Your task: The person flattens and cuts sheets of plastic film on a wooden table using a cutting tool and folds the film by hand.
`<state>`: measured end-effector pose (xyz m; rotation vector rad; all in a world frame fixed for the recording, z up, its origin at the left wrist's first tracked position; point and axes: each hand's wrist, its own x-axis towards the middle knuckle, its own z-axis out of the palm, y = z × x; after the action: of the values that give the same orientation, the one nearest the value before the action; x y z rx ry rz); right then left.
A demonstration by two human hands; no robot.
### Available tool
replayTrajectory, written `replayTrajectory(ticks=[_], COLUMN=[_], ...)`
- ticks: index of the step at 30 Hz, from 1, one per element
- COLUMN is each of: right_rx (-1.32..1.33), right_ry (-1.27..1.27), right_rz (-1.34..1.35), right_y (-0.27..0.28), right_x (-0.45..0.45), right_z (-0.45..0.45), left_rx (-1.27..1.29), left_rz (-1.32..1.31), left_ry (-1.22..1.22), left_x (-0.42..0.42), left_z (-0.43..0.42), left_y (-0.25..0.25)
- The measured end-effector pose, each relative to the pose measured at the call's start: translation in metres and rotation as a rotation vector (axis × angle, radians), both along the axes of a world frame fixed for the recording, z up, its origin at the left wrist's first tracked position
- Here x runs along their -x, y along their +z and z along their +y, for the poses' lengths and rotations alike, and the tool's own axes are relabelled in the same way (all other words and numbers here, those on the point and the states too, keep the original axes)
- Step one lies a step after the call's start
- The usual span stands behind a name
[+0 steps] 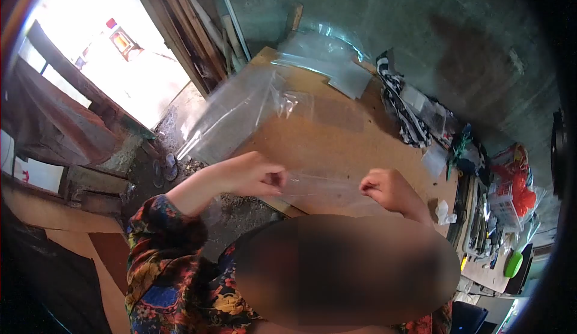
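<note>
My left hand (255, 175) and my right hand (389, 190) are raised at the near edge of a brown wooden table (312, 142). Stretched between them is a thin clear plastic sheet (327, 188), its upper edge faintly visible. Both hands are closed, with thumb and fingers pinching opposite ends of it. Beyond my left hand, a large clear plastic sheet (231, 109) hangs partly over the table's left edge. A stack of clear sheets (324, 54) lies at the far end. The lower part of the held sheet is hard to make out.
A black-and-white cloth (396, 100) lies along the table's right side. Further right stand a white basket (506, 205) with a red plastic bag (524, 193) and a green object (514, 264). A bright doorway (126, 45) opens at left, with slippers (170, 167) on the floor.
</note>
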<state>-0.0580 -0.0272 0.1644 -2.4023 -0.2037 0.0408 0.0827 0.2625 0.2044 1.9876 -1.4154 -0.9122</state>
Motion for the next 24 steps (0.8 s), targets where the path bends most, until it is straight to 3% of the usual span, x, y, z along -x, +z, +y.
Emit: replayTrajectory(ticks=[2, 5, 6, 8, 11, 12, 14, 16, 20, 23, 24], right_rx=[0.059, 0.174, 0.241, 0.226, 0.084, 0.085, 0.004, -0.013, -0.081, 0.019, 0.111], right_ry=[0.093, 0.097, 0.099, -0.116, -0.17, -0.171, -0.189, -0.211, -0.177, -0.282, -0.381], right_rz=[-0.005, -0.182, -0.357, -0.531, -0.971, -0.962, -1.199, -1.162, -0.846, -0.613, -0.426], right_y=[-0.003, -0.027, -0.035, -0.027, 0.003, 0.004, 0.003, -0.015, -0.077, -0.128, -0.143], right_x=[-0.041, -0.143, -0.18, -0.239, -0.292, -0.304, -0.323, -0.324, -0.323, -0.307, -0.299], right_z=[0.01, 0.037, 0.042, 0.064, 0.081, 0.083, 0.087, 0.083, 0.07, 0.067, 0.069], left_rx=[-0.065, 0.031, 0.099, 0.022, 0.197, 0.325, 0.344, 0.214, 0.055, -0.034, -0.11], left_rz=[-0.017, -0.493, -0.603, -1.221, -1.627, -1.705, -1.734, -1.724, -1.547, -1.298, -1.251], left_ry=[0.179, 0.454, 0.515, 0.663, 0.761, 0.775, 0.775, 0.757, 0.691, 0.747, 0.735], left_x=[-0.023, -0.093, -0.12, -0.15, -0.16, -0.159, -0.156, -0.15, -0.137, -0.125, -0.123], left_z=[0.025, 0.059, 0.069, 0.08, 0.091, 0.092, 0.097, 0.099, 0.09, 0.074, 0.067], left_y=[-0.001, -0.034, -0.033, -0.019, 0.017, 0.025, 0.018, -0.01, -0.077, -0.139, -0.153])
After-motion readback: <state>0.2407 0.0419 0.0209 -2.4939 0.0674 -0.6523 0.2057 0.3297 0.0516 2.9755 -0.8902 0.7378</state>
